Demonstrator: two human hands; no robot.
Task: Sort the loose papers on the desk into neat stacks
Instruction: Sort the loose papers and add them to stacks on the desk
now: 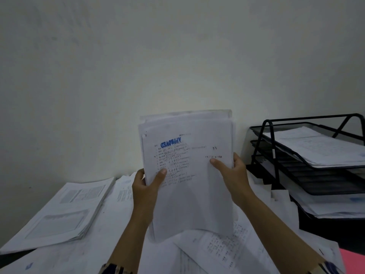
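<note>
Gripping paper bundle [187, 175] upright, left hand [146, 186], right hand [233, 175] pinching side edges (uneven sheets); loose grip risks slippage onto desk [122, 244].

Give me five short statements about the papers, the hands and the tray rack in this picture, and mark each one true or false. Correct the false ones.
1. Both hands hold the bundle of papers up off the desk. True: the left hand grips its left edge and the right hand its right edge.
2. The front sheet carries a red stamp. False: the stamp is blue and shows reversed.
3. The black tray rack stands to the right of the held bundle. True.
4. The top tier of the rack holds no paper. False: papers lie in it.
5. A squared stack of printed sheets lies on the desk at the left. True.
</note>
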